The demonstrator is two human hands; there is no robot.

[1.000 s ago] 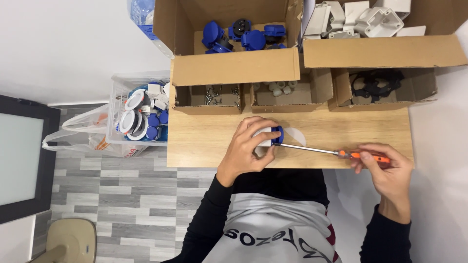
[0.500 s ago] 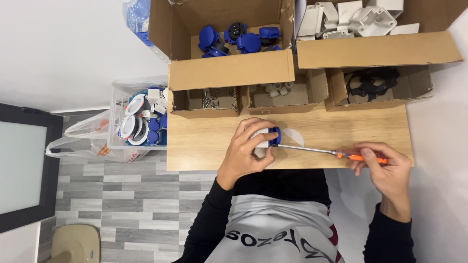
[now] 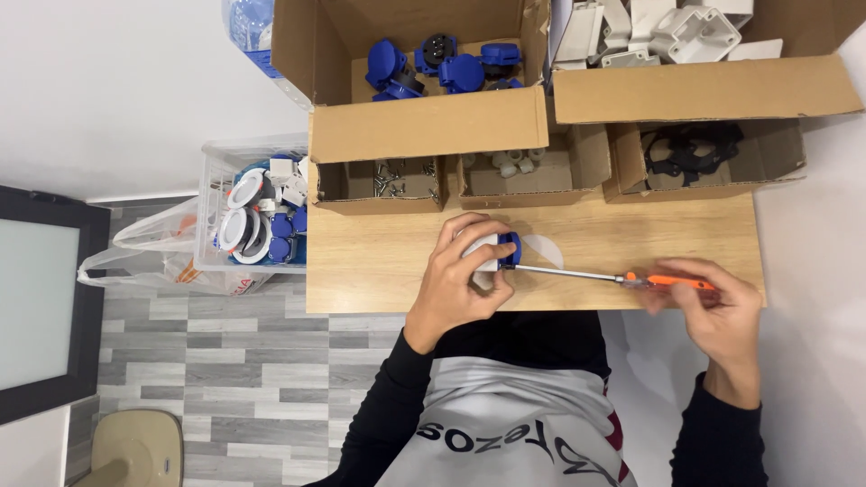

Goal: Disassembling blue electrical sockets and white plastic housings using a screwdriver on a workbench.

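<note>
My left hand (image 3: 458, 275) grips a small white and blue socket part (image 3: 498, 252) just above the wooden table (image 3: 379, 261). My right hand (image 3: 713, 311) holds the orange handle of a long screwdriver (image 3: 613, 278). Its metal shaft runs left and its tip meets the blue side of the socket part. A white round piece (image 3: 544, 250) lies on the table just behind the shaft.
Open cardboard boxes line the table's far edge: blue socket parts (image 3: 442, 65), white housings (image 3: 654, 32), screws (image 3: 388, 180), small white pieces (image 3: 510, 162), black parts (image 3: 690, 149). A clear bin (image 3: 257, 212) of assembled pieces and a plastic bag (image 3: 153, 261) sit left of the table.
Both hands keep their grip on the socket part and the screwdriver. The screwdriver's angle has shifted slightly, and the view has drifted a little.
</note>
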